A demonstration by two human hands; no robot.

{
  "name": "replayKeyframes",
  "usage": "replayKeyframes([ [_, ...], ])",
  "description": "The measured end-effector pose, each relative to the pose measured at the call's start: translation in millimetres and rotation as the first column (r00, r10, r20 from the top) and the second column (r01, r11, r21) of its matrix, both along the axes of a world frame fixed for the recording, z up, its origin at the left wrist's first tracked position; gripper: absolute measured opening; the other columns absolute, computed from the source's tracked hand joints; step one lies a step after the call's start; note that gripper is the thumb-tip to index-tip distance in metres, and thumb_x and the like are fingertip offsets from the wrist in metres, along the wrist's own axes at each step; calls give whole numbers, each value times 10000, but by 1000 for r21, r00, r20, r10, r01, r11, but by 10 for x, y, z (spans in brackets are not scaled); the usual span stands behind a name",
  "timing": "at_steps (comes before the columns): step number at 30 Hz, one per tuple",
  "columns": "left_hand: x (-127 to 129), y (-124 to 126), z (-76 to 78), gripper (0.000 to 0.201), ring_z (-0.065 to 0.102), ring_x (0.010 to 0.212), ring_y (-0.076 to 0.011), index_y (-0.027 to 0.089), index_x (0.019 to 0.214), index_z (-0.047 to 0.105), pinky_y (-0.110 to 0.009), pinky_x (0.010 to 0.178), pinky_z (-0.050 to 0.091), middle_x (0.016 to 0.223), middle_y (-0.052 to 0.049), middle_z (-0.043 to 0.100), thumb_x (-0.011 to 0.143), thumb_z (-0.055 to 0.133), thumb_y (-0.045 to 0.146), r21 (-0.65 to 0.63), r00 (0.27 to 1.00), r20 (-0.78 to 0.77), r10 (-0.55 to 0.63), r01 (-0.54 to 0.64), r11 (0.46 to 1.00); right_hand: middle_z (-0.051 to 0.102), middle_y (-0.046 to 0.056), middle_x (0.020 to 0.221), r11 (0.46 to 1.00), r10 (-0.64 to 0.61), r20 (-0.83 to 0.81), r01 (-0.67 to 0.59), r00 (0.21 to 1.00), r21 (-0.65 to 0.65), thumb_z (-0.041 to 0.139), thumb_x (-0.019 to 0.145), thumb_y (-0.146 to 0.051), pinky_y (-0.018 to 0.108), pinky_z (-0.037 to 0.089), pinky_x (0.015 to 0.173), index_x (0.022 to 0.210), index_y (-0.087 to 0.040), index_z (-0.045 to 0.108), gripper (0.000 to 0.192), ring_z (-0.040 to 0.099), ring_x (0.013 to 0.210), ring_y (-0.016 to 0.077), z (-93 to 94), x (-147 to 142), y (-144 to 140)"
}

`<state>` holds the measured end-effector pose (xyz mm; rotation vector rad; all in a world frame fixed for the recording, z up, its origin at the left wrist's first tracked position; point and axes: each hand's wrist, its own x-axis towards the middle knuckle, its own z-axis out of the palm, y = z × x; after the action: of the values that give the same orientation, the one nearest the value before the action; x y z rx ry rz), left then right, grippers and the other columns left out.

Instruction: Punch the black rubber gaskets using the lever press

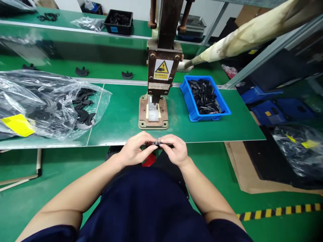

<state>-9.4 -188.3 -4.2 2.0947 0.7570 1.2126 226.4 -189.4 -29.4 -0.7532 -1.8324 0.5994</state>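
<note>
The left hand [138,148] and right hand [175,149] pinch a small dark part [158,144] between thumbs and fingertips, near the green table's [121,114] front edge. A blue bin [186,101] holds heaped black pieces [204,95]; a clear bag [60,97] holds curved parts [83,116]; a black bin [124,31] behind holds dark pieces [119,19].

Direct lane from left grip [136,149] and right grip [177,150] to press base [153,124]: unobstructed. Press head [152,67] overhangs the base, barring entry from above. Worktop [121,116] passages alongside: wider toward plastic bag [54,111] at left, narrower toward blue bin [205,117] at right.
</note>
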Motion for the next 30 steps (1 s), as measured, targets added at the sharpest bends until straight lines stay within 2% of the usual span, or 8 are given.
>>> replayKeyframes([
  [6, -7, -34, 36, 125, 733, 919, -170, 219, 1126, 729, -325, 843, 600, 1023, -65, 776, 1022, 701, 283, -247, 1000, -14, -2, -1, 969, 812, 52, 1086, 999, 25, 66, -28, 998, 44, 720, 942, -129, 375, 674, 895, 1215, -261, 688, 305, 785, 1017, 185, -1, 21, 35],
  [10, 36, -12, -19, 254, 703, 714, -151, 212, 953, 649, -294, 669, 592, 810, -25, 733, 1008, 711, 451, -669, 985, 160, -69, 160, 726, 817, 42, 1142, 990, 71, 156, -89, 985, 112, 686, 962, -139, 375, 669, 917, 1253, -291, 704, 329, 786, 1057, 185, 58, 0, 88],
  [13, 39, 73, -82, 331, 686, 668, -141, 217, 922, 608, -282, 620, 579, 784, -15, 715, 918, 817, 474, -759, 939, 321, -120, 331, 560, 802, 48, 1219, 981, 89, 222, -124, 971, 149, 683, 968, -160, 389, 670, 928, 1288, -315, 704, 356, 778, 1103, 196, 165, 15, 135],
  [15, 8, 199, -113, 349, 692, 676, -138, 214, 1028, 657, -281, 629, 584, 798, -8, 708, 885, 849, 469, -742, 934, 346, -95, 334, 581, 778, 68, 1280, 980, 63, 259, -108, 964, 166, 703, 955, -170, 412, 668, 961, 1318, -310, 692, 389, 759, 1162, 212, 279, 86, 182],
  [19, -109, 692, -178, 468, 704, 663, -146, 182, 1144, 699, -312, 661, 609, 797, -12, 717, 853, 857, 513, -660, 944, 297, 147, 91, 746, 748, 83, 1285, 962, -175, 217, 120, 960, 246, 745, 920, -187, 467, 645, 1026, 1280, -287, 706, 375, 724, 1197, 241, 662, 366, 369],
  [22, -154, 1159, -260, 455, 733, 721, -167, 179, 999, 669, -349, 741, 630, 842, -37, 746, 804, 877, 533, -587, 885, 288, 366, -139, 798, 741, 81, 1199, 857, -395, 65, 341, 917, 387, 749, 940, -273, 509, 617, 1048, 1175, -266, 732, 236, 712, 1169, 262, 1119, 540, 609],
  [25, -124, 1498, -339, 346, 735, 809, -179, 190, 958, 681, -354, 823, 617, 912, -59, 777, 846, 837, 477, -459, 896, 169, 411, -297, 837, 711, 98, 1210, 751, -480, -121, 478, 869, 456, 631, 1037, -436, 444, 612, 1017, 1212, -226, 699, 282, 714, 1173, 239, 1666, 558, 886],
  [30, -51, 1644, -337, 167, 723, 881, -212, 224, 985, 783, -368, 880, 575, 1005, -55, 816, 961, 721, 378, -151, 906, -257, 337, -382, 912, 697, 73, 1278, 871, -242, -137, 277, 961, 406, 288, 1119, -568, 310, 606, 926, 1377, -170, 589, 562, 755, 1130, 168, 2314, 354, 1217],
])
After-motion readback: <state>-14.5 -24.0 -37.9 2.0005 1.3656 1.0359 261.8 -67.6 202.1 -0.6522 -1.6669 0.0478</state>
